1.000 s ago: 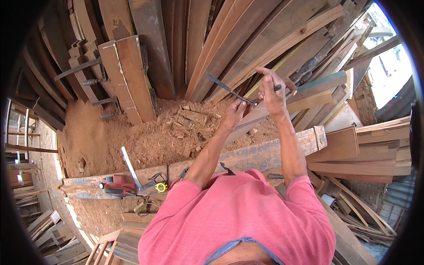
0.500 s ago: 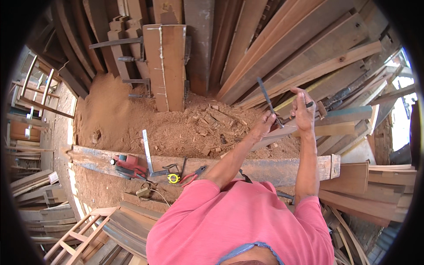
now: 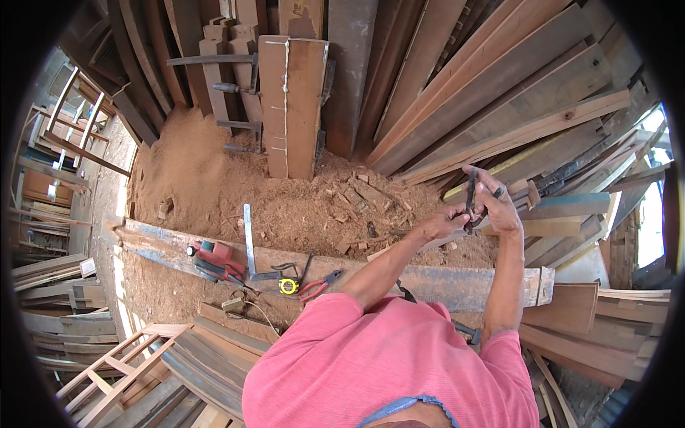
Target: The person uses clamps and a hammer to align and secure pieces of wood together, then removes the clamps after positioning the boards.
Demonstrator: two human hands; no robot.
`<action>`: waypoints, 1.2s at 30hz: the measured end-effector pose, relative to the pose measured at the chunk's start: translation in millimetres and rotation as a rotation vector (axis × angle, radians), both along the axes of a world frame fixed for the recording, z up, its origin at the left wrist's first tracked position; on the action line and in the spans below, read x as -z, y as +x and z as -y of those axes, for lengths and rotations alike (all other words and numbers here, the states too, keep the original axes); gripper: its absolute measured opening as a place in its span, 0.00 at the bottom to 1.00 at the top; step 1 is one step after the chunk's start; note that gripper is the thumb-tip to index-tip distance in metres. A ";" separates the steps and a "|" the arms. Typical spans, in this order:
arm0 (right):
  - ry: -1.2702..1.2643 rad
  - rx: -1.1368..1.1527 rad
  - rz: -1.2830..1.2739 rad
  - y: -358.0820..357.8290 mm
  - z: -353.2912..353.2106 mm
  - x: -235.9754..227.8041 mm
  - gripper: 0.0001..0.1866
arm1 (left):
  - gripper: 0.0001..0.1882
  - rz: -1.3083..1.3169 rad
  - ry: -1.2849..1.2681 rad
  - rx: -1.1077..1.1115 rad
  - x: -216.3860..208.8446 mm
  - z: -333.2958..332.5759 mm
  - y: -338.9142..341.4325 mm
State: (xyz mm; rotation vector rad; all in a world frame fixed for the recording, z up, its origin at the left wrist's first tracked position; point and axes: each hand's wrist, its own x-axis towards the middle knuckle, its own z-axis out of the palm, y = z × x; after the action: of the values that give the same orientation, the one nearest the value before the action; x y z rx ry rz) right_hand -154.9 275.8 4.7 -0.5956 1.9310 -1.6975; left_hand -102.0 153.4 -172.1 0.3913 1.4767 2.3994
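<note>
Both hands meet over the right part of the bench, around a dark metal bar clamp [image 3: 472, 190]. My left hand [image 3: 448, 222] pinches its lower end, fingers closed. Wrapped round the clamp's handle side is my right hand [image 3: 499, 207], also closed, with a dark handle end poking out above the fingers. A narrow board [image 3: 437, 243] runs beneath the hands, partly hidden by them; whether the clamp touches it, I cannot tell. Farther left, an upright brown board [image 3: 294, 107] with a white line down it has other clamps [image 3: 235, 88] gripping its sides.
Along the wooden bench [image 3: 421, 277] lie a red power tool [image 3: 217, 261], a metal square [image 3: 249, 239], a yellow tape measure [image 3: 288, 285] and red-handled pliers [image 3: 321, 284]. Sawdust [image 3: 193, 160] and offcuts cover the ground beyond. Planks [image 3: 485, 93] lean at the back and right.
The clamp's long bar has swung more upright and now looks shorter, close against my right hand. My hands have drawn nearer each other and moved slightly lower. The whole view has shifted a little.
</note>
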 end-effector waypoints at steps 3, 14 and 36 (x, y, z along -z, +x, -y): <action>-0.103 0.118 0.124 -4.4 -24.3 14.9 0.27 | 0.16 -0.059 0.021 0.010 -2.2 -5.9 -7.4; -0.518 0.427 0.001 -9.8 -55.1 -10.7 0.26 | 0.16 0.196 -0.023 -0.142 -11.6 4.9 -5.5; -0.241 0.521 -0.299 20.2 7.1 -22.3 0.40 | 0.23 0.186 0.041 -0.077 -14.4 10.3 -4.1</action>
State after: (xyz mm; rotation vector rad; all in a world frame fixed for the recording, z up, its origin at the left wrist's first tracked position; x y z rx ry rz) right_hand -134.7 268.7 27.0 -0.4772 2.2467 -2.2978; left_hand -106.1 143.2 -157.8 0.1176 1.3861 2.4525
